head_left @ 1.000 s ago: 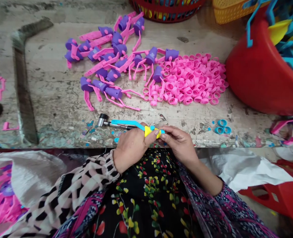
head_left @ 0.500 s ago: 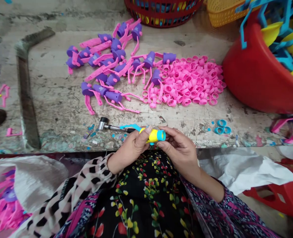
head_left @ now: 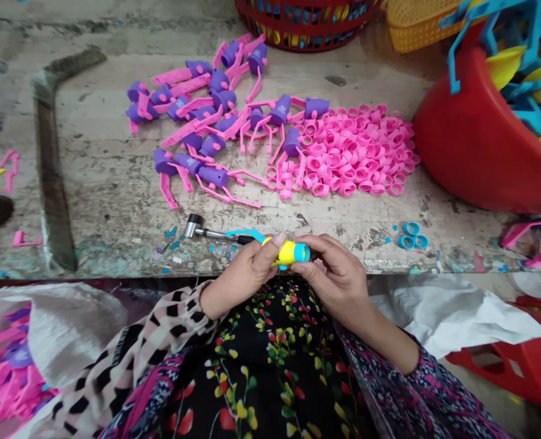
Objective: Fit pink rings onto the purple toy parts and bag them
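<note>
My left hand point(head_left: 240, 274) is closed round a yellow plastic piece point(head_left: 285, 252) with a light blue arm point(head_left: 247, 233) sticking out to the left. A blue ring point(head_left: 302, 252) sits on the yellow piece's right end, its open mouth facing right. Thumb and fingers of my right hand point(head_left: 336, 274) pinch at this ring from the right; the fingertips behind it are partly hidden. Just behind my left hand lies a small hammer point(head_left: 215, 234) with a black-capped metal head. Three loose blue rings point(head_left: 408, 242) lie on the bench right of my hands.
Purple and pink plastic pieces point(head_left: 213, 145) lie across the bench beside a heap of pink rings point(head_left: 357, 152). A red tub point(head_left: 462, 134) of blue and yellow parts stands at right, a red basket point(head_left: 307, 38) at the back. A bent metal bar point(head_left: 53, 177) lies left.
The view has shifted slightly, so the bench things sit a little further right. Both hands keep their hold on the yellow piece and its blue ring.
</note>
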Motion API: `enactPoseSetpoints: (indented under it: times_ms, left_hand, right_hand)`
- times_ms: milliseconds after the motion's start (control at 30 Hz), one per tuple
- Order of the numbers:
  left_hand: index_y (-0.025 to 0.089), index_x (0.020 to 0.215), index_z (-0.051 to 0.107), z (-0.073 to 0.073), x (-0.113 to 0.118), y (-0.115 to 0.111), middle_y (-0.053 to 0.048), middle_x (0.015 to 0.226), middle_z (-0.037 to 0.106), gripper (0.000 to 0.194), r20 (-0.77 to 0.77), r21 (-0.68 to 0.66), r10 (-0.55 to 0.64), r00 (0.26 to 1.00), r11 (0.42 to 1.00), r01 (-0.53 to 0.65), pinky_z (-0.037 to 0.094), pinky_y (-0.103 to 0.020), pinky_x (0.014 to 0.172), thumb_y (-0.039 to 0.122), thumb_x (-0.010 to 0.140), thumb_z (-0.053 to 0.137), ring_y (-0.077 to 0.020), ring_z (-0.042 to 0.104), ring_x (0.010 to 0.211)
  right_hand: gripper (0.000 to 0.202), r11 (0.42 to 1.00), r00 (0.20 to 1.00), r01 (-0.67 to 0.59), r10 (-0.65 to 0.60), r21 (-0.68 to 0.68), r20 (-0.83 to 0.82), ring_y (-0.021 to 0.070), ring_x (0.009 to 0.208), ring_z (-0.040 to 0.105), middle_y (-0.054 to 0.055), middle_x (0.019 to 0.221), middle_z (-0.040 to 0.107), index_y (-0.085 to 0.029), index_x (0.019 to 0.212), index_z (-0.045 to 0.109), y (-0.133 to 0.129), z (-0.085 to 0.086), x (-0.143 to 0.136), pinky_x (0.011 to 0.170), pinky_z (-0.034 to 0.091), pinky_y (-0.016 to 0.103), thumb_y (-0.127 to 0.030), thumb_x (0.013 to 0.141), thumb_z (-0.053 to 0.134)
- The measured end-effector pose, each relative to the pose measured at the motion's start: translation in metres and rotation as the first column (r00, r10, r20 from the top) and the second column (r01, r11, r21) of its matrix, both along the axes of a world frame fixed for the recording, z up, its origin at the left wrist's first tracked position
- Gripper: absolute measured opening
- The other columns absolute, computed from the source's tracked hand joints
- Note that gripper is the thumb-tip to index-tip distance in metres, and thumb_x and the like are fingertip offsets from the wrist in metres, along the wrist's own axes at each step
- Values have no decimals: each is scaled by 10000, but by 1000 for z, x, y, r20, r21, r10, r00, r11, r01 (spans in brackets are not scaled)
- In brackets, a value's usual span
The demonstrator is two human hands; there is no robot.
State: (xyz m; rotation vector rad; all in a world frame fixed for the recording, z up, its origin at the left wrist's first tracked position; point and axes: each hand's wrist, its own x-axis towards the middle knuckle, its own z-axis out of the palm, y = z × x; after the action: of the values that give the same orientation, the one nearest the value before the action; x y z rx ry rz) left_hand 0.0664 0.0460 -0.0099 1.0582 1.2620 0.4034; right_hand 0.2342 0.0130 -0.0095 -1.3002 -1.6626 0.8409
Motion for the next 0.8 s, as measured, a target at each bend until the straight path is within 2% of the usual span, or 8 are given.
enactPoseSetpoints:
  times_ms: [133,367,633,800]
  left_hand:
    - [190,716,493,0,-2,-1,21,657,464,438,17,-61,12,1000,998,-11,461,-227,596,610,835,462,-128,493,633]
    - [197,746,518,5,-2,0,9,716,499,383,83,-204,66,994,978,-48,467,-212,609,573,816,510,-123,516,679]
    - [197,788,532,2,-4,0,13,744,478,371,149,-254,103,983,965,-63,442,-184,574,567,797,552,-97,476,653]
    - [202,764,512,3,-2,0,26,705,456,368,158,-250,106,982,966,-64,413,-186,555,566,814,536,-91,453,615]
  right_hand:
    - [182,995,994,-68,61,77,90,162,747,590,28,899,676,-243,1069,603,3,-1,1,692,498,302,-258,888,598]
    - [265,975,989,-96,71,201,127,172,747,595,42,908,686,-244,1146,575,4,-5,-1,675,497,305,-206,884,585]
    - [239,976,990,-105,83,193,118,168,737,589,50,870,671,-220,1120,592,7,-6,0,678,496,302,-228,882,592]
    - [254,983,991,-102,87,150,102,180,774,614,47,917,693,-239,1136,603,7,-6,0,695,502,313,-236,883,581]
